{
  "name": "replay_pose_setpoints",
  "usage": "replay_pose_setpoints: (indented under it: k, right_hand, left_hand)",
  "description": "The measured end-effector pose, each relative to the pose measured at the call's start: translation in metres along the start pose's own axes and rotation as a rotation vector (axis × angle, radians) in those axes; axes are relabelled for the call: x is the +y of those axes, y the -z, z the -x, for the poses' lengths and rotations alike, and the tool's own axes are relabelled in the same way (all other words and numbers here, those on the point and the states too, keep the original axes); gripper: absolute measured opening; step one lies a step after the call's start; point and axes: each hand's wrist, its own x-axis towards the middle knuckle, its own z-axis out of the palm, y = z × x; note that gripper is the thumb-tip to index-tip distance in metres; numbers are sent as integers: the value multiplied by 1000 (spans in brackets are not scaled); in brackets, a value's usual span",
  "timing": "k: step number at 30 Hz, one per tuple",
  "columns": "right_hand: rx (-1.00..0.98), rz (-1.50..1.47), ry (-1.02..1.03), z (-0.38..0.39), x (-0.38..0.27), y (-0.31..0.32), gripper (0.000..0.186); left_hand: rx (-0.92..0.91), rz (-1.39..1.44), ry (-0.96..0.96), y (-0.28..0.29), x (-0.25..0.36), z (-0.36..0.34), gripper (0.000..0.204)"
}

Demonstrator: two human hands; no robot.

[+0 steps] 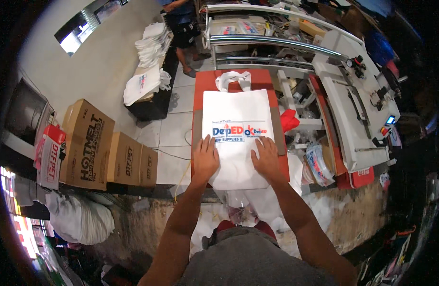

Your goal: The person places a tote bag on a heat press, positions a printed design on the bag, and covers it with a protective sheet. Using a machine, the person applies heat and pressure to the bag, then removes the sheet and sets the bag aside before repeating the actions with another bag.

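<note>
A white tote bag [236, 107] lies flat on a red press platen [207, 80], its looped handles at the far end. Blue and red printing [231, 129] crosses its middle. My left hand [206, 157] rests flat on the bag's left side, fingers stretched out just below the print. On the other side my right hand [265, 156] lies with fingers apart, its fingertips by the print's lower right edge. Neither hand grips anything.
A large white heat press [350, 109] stands at right. Stacked white bags [150, 45] sit on a black stand at the far left, near a person [181, 28]. Cardboard boxes [88, 145] line the left. Printed film sheets [319, 164] hang at right, beside a red cloth [289, 120].
</note>
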Motion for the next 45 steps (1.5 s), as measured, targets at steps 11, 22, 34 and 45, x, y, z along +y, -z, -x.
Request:
replay_pose_setpoints:
  k: [11, 22, 34, 45]
  right_hand:
    - [-6, -5, -13, 2, 7, -1, 51]
    - [302, -171, 39, -6, 37, 50, 36]
    - [536, 688, -334, 56, 313, 306, 35]
    - [123, 585, -751, 20, 307, 307, 31]
  left_hand:
    - [-17, -37, -19, 2, 8, -1, 44]
    - [129, 351, 216, 20, -31, 16, 46]
    - [-230, -551, 844, 17, -155, 348, 41]
    - [-980, -225, 14, 58, -165, 489, 29]
